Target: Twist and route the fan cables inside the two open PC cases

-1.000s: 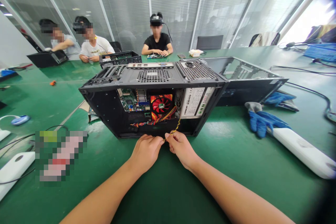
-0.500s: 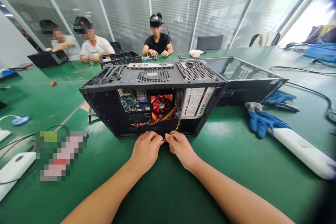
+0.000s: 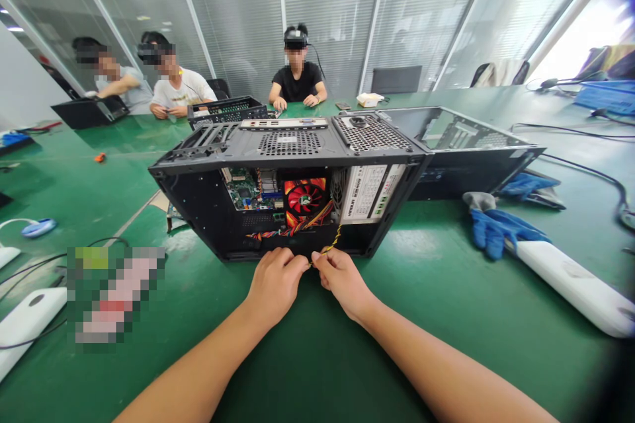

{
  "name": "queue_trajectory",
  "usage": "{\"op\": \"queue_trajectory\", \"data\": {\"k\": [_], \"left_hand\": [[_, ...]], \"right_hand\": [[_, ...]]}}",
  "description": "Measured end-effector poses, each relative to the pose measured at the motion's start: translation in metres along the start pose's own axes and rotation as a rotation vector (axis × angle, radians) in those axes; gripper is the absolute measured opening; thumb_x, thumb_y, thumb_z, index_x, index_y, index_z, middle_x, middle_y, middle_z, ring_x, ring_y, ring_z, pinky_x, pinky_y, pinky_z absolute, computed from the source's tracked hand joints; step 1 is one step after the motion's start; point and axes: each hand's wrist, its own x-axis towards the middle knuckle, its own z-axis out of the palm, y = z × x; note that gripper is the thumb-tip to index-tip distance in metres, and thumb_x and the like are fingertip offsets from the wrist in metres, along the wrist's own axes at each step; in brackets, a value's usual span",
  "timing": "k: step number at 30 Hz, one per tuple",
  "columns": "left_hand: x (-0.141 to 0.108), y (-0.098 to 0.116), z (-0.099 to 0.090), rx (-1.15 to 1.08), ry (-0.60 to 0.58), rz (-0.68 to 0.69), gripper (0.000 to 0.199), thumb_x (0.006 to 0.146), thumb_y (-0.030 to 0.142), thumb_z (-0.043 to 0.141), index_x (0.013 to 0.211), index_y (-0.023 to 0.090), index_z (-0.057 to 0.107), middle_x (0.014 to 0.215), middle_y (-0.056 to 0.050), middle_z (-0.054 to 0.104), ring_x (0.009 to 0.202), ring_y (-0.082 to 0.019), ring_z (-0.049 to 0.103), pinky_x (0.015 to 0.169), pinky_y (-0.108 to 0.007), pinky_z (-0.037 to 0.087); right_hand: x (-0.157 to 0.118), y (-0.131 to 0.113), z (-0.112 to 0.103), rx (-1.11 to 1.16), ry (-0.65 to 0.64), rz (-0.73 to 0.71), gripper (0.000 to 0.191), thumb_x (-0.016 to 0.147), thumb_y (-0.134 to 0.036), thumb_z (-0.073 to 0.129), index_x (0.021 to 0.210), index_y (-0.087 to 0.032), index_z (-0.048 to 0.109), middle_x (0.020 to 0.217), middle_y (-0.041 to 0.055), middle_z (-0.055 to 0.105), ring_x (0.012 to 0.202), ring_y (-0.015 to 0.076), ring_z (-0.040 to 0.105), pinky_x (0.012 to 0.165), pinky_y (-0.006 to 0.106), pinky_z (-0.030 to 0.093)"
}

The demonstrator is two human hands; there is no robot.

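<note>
A green bench (image 3: 317, 370) fills the lower frame. At centre lies an open black computer case (image 3: 327, 139). Just below, left hand (image 3: 276, 284) and right hand (image 3: 344, 283), close together, pinch a twisted yellow-and-black cable (image 3: 335, 242) hanging from the case's opening, lower centre.

Tabletop (image 3: 446, 277) is shining smooth and glossy; PC case (image 3: 238, 145) is showing matt metal; glove (image 3: 496, 228) is looking like cloth, blue-coated.
</note>
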Motion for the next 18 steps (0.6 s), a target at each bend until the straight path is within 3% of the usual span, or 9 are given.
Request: {"op": "queue_trajectory", "data": {"k": [18], "left_hand": [[0.001, 0.004, -0.0035, 0.032, -0.105, 0.005, 0.025, 0.097, 0.023, 0.04, 0.087, 0.018, 0.062, 0.078, -0.005, 0.056, 0.076, -0.021, 0.05, 0.071, -0.035, 0.041]], "right_hand": [[0.0006, 0.0012, 0.0004, -0.002, -0.004, 0.001, 0.047, 0.074, -0.062, 0.063, 0.06, -0.021, 0.044, 0.049, -0.0063, 0.038, 0.043, 0.0079, 0.031, 0.042, 0.025, 0.023]]}}
